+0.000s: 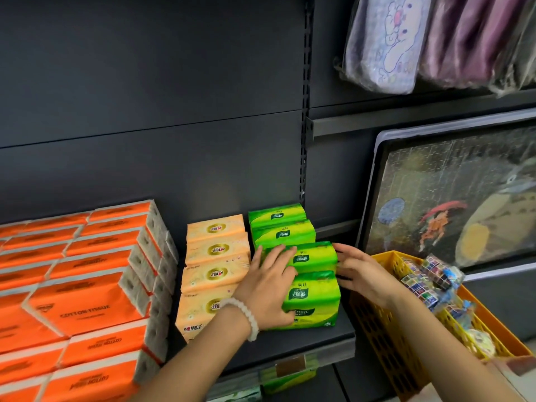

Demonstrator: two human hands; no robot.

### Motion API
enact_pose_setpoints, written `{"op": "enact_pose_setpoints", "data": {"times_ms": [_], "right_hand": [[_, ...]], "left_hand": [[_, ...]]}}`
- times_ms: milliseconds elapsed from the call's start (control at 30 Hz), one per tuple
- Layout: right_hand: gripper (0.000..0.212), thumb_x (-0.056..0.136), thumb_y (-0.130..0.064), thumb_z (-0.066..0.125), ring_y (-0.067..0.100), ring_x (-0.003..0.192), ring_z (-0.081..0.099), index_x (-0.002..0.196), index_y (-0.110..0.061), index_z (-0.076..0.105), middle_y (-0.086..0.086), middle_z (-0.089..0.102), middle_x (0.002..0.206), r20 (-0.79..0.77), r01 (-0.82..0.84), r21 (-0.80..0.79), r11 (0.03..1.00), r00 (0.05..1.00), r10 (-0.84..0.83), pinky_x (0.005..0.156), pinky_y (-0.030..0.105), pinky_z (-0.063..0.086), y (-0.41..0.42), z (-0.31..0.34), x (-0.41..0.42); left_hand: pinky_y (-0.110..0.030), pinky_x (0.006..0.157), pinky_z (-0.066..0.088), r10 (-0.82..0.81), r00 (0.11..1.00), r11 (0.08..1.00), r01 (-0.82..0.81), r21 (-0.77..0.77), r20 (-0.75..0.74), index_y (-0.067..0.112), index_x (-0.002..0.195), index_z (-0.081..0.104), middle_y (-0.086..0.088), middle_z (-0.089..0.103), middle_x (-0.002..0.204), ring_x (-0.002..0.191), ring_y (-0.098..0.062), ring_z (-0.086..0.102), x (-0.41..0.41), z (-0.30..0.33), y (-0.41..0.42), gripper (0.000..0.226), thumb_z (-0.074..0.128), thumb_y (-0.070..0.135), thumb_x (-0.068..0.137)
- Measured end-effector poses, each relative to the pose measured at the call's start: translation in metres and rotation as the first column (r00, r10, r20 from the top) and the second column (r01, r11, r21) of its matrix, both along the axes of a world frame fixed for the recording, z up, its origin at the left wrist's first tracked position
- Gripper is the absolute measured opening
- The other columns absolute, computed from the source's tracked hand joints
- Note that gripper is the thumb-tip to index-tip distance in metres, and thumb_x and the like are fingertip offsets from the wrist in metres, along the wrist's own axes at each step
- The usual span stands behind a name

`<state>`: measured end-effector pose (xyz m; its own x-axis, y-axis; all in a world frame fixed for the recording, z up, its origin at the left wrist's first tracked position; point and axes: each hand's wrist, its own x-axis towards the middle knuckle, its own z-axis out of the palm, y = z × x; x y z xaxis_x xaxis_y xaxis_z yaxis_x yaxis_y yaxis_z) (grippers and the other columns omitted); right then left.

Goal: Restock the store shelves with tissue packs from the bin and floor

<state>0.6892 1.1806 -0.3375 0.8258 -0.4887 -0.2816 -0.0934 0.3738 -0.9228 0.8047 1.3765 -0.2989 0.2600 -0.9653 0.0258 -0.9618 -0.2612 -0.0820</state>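
While both forearms reach in, left hand (268,288) and right hand (361,275) flank a green tissue pack (311,258), fingers straight.

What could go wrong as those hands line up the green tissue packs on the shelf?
The front green pack sits close to the shelf edge, so a nudge from the left hand might tip it off. The right hand works right beside the yellow basket, and its arm could bump it. Pushing sideways may also shove the neighbouring pale orange packs out of line.
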Motion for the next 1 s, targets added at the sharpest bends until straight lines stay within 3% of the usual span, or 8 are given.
{"op": "enact_pose_setpoints", "data": {"times_ms": [67, 167, 300, 467, 533, 900, 1000], "right_hand": [[0.035, 0.091, 0.002, 0.044, 0.021, 0.098, 0.064, 0.116, -0.016, 0.059, 0.004, 0.069, 0.109, 0.003, -0.023, -0.025, 0.999, 1.0, 0.023, 0.086, 0.039, 0.05, 0.008, 0.002, 0.008], [0.029, 0.092, -0.005, 0.052, 0.022, 0.1, 0.064, 0.115, -0.017, 0.06, 0.005, 0.07, 0.107, -0.019, -0.02, -0.109, 0.994, 1.0, 0.018, 0.091, 0.041, 0.049, 0.014, 0.003, 0.019], [0.028, 0.089, -0.007, 0.056, 0.025, 0.104, 0.063, 0.116, -0.015, 0.061, 0.008, 0.069, 0.109, -0.002, -0.002, -0.108, 0.994, 1.0, 0.002, 0.094, 0.043, 0.047, 0.01, 0.003, 0.02], [0.024, 0.09, -0.001, 0.054, 0.012, 0.087, 0.068, 0.108, -0.014, 0.062, 0.0, 0.071, 0.097, 0.032, 0.015, -0.177, 0.984, 0.999, -0.009, 0.073, 0.023, 0.054, 0.015, 0.008, 0.023], [0.023, 0.09, -0.001, 0.054, 0.011, 0.085, 0.068, 0.109, -0.013, 0.062, 0.0, 0.07, 0.096, 0.022, 0.037, -0.191, 0.981, 0.999, -0.033, 0.071, 0.022, 0.055, 0.017, 0.011, 0.024], [0.024, 0.091, -0.002, 0.052, 0.021, 0.094, 0.063, 0.11, -0.013, 0.06, 0.006, 0.067, 0.103, -0.024, 0.038, -0.207, 0.978, 0.999, -0.044, 0.088, 0.035, 0.049, 0.017, 0.019, 0.016], [0.027, 0.092, -0.004, 0.052, 0.019, 0.1, 0.062, 0.117, -0.013, 0.057, 0.003, 0.065, 0.109, -0.05, 0.008, -0.273, 0.962, 0.999, -0.022, 0.09, 0.034, 0.048, 0.015, 0.019, 0.017]], "left_hand": [[-0.05, 0.117, -0.005, 0.021, 1.0, 1.0, -0.021, 0.019, -0.001, 0.015, 0.135, 0.04, -0.002, 0.005, 0.158, 0.145, -0.019, -0.002, -0.005, -0.001, -0.003, 0.069, 0.059, 0.053, 0.08], [-0.049, 0.117, 0.003, 0.08, 0.996, 0.997, -0.081, -0.008, -0.027, 0.016, 0.136, 0.036, -0.001, 0.01, 0.158, 0.145, -0.019, 0.008, -0.007, -0.005, -0.004, 0.067, 0.056, 0.052, 0.083], [-0.044, 0.117, 0.012, 0.089, 0.994, 0.995, -0.092, -0.042, -0.065, 0.015, 0.137, 0.035, 0.0, 0.011, 0.158, 0.144, -0.02, 0.011, -0.008, -0.009, -0.006, 0.065, 0.058, 0.047, 0.085], [-0.043, 0.118, 0.007, 0.057, 0.99, 0.998, -0.059, -0.018, -0.129, 0.009, 0.136, 0.035, -0.004, 0.009, 0.158, 0.145, -0.024, 0.006, -0.005, -0.007, -0.012, 0.063, 0.06, 0.04, 0.087], [-0.042, 0.118, 0.006, 0.043, 0.988, 0.999, -0.045, -0.011, -0.149, 0.008, 0.136, 0.035, -0.005, 0.009, 0.158, 0.145, -0.025, 0.005, -0.004, -0.006, -0.011, 0.062, 0.06, 0.039, 0.087], [-0.043, 0.118, 0.006, 0.009, 0.981, 1.0, -0.012, -0.016, -0.194, 0.008, 0.136, 0.036, -0.007, 0.014, 0.157, 0.144, -0.026, 0.007, -0.006, -0.004, -0.014, 0.065, 0.065, 0.035, 0.085], [-0.046, 0.117, 0.011, 0.013, 0.99, 0.999, -0.019, -0.045, -0.141, 0.009, 0.134, 0.039, -0.007, 0.018, 0.155, 0.143, -0.026, 0.011, -0.007, -0.005, -0.011, 0.065, 0.066, 0.039, 0.083]]}}
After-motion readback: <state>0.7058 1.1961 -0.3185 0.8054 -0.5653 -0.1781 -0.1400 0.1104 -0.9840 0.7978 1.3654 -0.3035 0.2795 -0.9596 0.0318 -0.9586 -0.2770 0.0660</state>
